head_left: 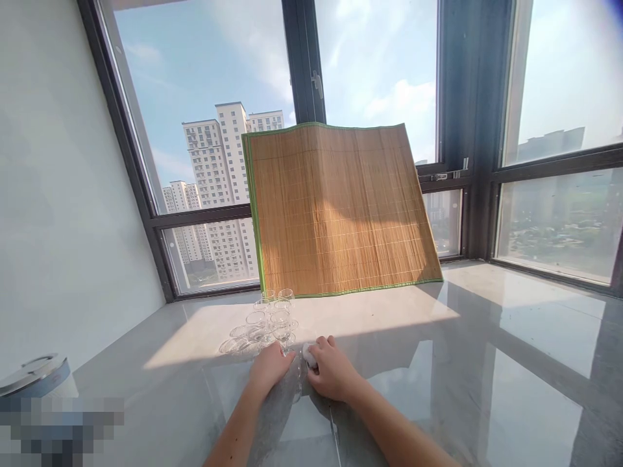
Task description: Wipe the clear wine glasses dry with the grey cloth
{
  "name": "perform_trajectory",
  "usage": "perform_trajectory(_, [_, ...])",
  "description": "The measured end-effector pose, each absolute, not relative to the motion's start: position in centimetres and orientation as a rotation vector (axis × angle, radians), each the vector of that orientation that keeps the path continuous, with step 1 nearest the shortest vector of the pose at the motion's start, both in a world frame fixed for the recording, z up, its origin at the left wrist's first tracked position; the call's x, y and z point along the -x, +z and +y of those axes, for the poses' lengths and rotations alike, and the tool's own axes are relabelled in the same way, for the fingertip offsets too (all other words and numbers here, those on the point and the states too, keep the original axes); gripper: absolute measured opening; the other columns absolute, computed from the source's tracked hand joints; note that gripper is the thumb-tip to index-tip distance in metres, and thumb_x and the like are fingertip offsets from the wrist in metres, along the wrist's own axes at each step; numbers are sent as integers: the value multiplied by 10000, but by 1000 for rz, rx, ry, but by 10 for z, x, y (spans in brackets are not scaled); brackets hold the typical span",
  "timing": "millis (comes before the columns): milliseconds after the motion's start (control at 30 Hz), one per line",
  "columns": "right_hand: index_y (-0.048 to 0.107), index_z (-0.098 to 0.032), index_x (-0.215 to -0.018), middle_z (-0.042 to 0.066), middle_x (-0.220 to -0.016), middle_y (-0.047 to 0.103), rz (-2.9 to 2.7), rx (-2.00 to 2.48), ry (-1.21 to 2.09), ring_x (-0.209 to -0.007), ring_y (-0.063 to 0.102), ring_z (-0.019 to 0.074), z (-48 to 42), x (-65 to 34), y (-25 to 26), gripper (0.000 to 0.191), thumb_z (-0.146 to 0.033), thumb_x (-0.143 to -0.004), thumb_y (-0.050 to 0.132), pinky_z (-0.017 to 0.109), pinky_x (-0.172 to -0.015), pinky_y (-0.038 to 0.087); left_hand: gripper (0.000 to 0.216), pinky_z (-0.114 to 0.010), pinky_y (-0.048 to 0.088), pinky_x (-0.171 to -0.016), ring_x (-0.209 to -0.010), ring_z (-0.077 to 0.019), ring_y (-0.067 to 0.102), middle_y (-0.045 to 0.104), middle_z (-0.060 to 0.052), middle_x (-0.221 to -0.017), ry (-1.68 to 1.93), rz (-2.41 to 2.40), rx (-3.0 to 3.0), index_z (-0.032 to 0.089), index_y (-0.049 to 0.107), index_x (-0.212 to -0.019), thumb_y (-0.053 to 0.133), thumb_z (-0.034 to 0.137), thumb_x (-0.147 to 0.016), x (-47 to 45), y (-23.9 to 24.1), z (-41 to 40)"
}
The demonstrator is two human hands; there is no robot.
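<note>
My left hand (270,367) is closed, its fingertips at a clear glass (298,379) between my two hands. The glass is faint against the grey surface, and its full shape is hard to make out. My right hand (335,371) is closed around a small white wad (308,355), mostly covered by the fingers; whether it is cloth or paper I cannot tell. The wad is right beside the glass. Just beyond my left hand, several clear drinking glasses (280,318) stand close together, rims up, casting shadows to the left.
A bamboo mat (341,214) with green edging leans against the window behind the glasses. The glossy grey tiled ledge (413,395) reflects the windows. A white and blue lidded container (43,376) stands at the lower left by the white wall (58,181).
</note>
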State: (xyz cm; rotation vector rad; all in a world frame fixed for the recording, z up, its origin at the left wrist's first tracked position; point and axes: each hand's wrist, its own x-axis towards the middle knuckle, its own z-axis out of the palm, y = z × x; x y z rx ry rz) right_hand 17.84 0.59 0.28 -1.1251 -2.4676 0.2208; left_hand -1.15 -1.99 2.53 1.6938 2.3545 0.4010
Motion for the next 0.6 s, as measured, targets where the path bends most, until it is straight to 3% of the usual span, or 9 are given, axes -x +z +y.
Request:
perform_trajectory(67, [641, -178, -989, 128, -1128, 548, -2443, 1107, 248, -1075, 445, 296, 5, -177, 1, 250, -325, -789, 614, 341, -843, 362, 316, -277, 350, -599, -813, -225, 650, 706, -77, -903, 402, 2353, -1698, 201, 535, -820, 488, 511, -855, 11, 26, -20])
perform_trajectory(167, [642, -178, -925, 120, -1107, 549, -2421, 1119, 282, -1047, 467, 266, 8, -175, -2, 174, -163, -782, 544, 316, -808, 364, 319, -276, 351, -598, -784, -224, 643, 701, -68, -882, 387, 2342, -1677, 206, 529, -815, 481, 519, -853, 11, 27, -21])
perform_trajectory(333, [544, -177, -1121, 103, -1101, 563, -2284, 1083, 317, -1004, 510, 235, 17, -175, -4, 478, 7, -688, 457, 302, -785, 387, 323, -274, 351, -598, -768, -224, 637, 702, -62, -865, 416, 2330, -1679, 212, 522, -802, 477, 529, -849, 12, 25, -21])
perform_trajectory(500, [468, -203, -1072, 73, -1051, 580, -2046, 901, 297, -931, 530, 224, 12, -181, 19, 439, 1, -684, 458, 317, -763, 436, 291, -293, 358, -617, -747, -224, 629, 685, -67, -819, 457, 2333, -1673, 205, 517, -774, 514, 490, -834, 14, 22, -18])
perform_trajectory(600, [436, -214, -1144, 79, -1059, 583, -1930, 736, 156, -964, 527, 238, -4, -188, 47, 517, 14, -679, 451, 348, -783, 459, 277, -302, 361, -628, -744, -223, 616, 663, -68, -792, 492, 2343, -1683, 205, 504, -757, 521, 473, -828, 15, 20, -16])
